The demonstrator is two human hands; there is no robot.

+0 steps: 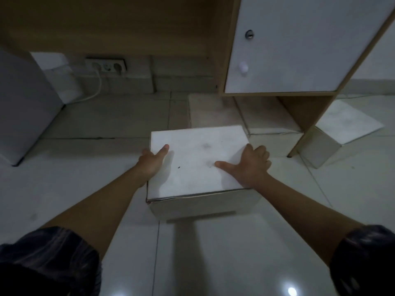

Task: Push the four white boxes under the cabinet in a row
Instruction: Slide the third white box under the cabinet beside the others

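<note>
A white box (196,165) sits on the tiled floor in front of me. My left hand (152,161) grips its left side with the thumb on top. My right hand (250,165) holds its right side, thumb spread over the lid. Two more white boxes lie under the cabinet (286,48): one (211,112) just beyond the held box, another (267,116) to its right in shadow. A fourth white box (337,133) stands right of the cabinet's wooden leg (307,122), turned at an angle.
A grey unit (23,107) stands at the left. A wall socket (105,66) with a white cable is at the back under the wooden desk top (111,22). Glossy floor tiles (235,253) stretch toward me.
</note>
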